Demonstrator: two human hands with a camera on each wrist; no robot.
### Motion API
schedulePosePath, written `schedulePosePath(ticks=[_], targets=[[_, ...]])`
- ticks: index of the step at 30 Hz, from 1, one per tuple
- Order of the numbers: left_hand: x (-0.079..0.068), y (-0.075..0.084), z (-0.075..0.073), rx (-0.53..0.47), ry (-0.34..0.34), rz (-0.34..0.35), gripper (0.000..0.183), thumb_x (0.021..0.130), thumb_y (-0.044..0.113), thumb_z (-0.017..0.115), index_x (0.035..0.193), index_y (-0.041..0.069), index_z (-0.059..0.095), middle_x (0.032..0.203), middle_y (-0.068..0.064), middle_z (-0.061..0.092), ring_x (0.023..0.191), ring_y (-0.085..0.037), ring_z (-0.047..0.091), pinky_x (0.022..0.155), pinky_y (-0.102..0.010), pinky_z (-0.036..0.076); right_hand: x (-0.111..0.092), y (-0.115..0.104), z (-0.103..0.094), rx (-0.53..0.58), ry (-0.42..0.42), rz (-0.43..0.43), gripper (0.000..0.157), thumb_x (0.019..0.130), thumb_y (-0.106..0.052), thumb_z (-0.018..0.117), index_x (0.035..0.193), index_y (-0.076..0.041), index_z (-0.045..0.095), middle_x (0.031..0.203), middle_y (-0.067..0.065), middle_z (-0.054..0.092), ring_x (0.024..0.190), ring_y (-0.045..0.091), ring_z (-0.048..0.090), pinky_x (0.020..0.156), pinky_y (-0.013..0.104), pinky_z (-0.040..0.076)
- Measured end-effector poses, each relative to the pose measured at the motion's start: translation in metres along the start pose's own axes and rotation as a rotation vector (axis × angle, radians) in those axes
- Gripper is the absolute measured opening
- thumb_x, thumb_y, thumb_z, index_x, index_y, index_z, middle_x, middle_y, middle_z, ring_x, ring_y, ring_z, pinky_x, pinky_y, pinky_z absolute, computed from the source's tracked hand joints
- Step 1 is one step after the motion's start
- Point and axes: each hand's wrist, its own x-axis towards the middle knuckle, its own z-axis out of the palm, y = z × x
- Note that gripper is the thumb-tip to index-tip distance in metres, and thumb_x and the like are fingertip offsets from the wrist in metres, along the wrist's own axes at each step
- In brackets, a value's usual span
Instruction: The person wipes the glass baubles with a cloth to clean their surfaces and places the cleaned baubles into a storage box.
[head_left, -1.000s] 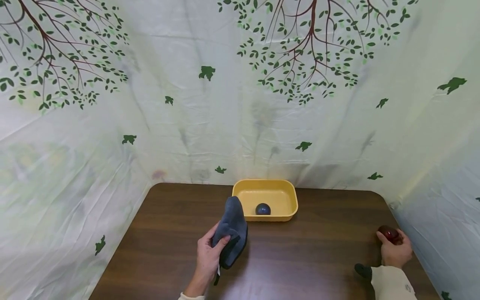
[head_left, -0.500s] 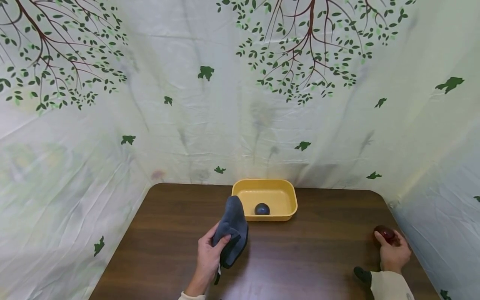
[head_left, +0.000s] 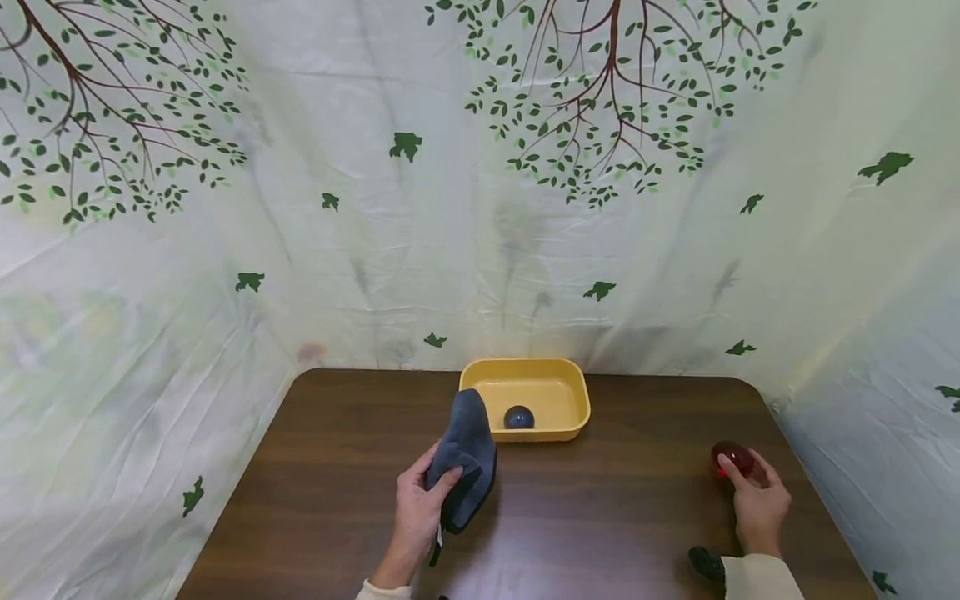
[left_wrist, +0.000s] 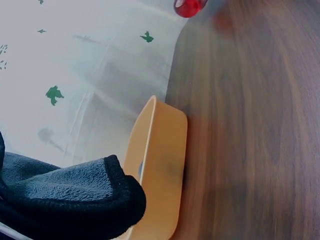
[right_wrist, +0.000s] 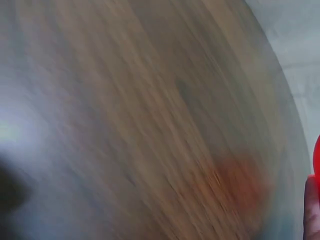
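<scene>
My left hand (head_left: 417,504) pinches a folded grey-blue cloth (head_left: 465,462) with black edging, thumb in front. The cloth overlaps the left front corner of a yellow tray (head_left: 558,435) in the head view; in the left wrist view its black-edged end (left_wrist: 127,195) is close beside the tray wall. A shiny dark blue ball (head_left: 518,417) lies inside the tray at the front. At the right, my right hand (head_left: 761,504) holds a glossy, see-through red ball (head_left: 732,458) between thumb and fingers, over the table. Only a sliver of that ball (right_wrist: 317,157) enters the right wrist view.
The dark wooden table (head_left: 600,508) has rounded far corners. Behind it hangs a pale curtain (head_left: 450,250) printed with branches and birds. A dark rounded piece (head_left: 707,563) sticks out beside the right sleeve.
My right hand has moved left with the red ball, farther from the table's right edge. The left hand keeps its hold on the cloth in nearly the same place.
</scene>
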Motion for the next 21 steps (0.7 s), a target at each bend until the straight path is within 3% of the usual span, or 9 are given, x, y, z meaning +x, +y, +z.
schedulePosePath(ticks=[7, 12, 21], targets=[[0.000, -0.001, 0.005, -0.005, -0.012, 0.029, 0.044, 0.084, -0.007, 0.069, 0.124, -0.016, 0.054, 0.105, -0.002, 0.069, 0.091, -0.010, 0.066, 0.077, -0.024, 0.055, -0.020, -0.005, 0.013, -0.010, -0.102, 0.018, 0.065, 0.075, -0.032, 0.082, 0.129, -0.004, 0.058, 0.109, -0.008, 0.054, 0.095, 0.005, 0.050, 0.070, 0.002, 0.044], [0.001, -0.001, 0.006, -0.001, -0.015, 0.005, 0.045, 0.084, -0.006, 0.069, 0.125, -0.015, 0.054, 0.106, -0.003, 0.069, 0.091, -0.010, 0.065, 0.077, -0.024, 0.055, -0.036, -0.014, 0.026, -0.003, -0.184, 0.021, 0.060, 0.075, -0.026, 0.083, 0.126, -0.004, 0.060, 0.101, -0.013, 0.059, 0.089, 0.000, 0.056, 0.072, 0.004, 0.046], [0.005, -0.002, 0.007, -0.002, -0.013, -0.031, 0.047, 0.083, -0.005, 0.070, 0.127, -0.012, 0.055, 0.106, 0.000, 0.070, 0.093, -0.011, 0.065, 0.079, -0.026, 0.055, -0.072, -0.035, 0.056, 0.048, -0.337, -0.059, 0.050, 0.078, -0.011, 0.081, 0.122, 0.001, 0.062, 0.096, -0.014, 0.066, 0.087, 0.002, 0.062, 0.073, 0.011, 0.051]])
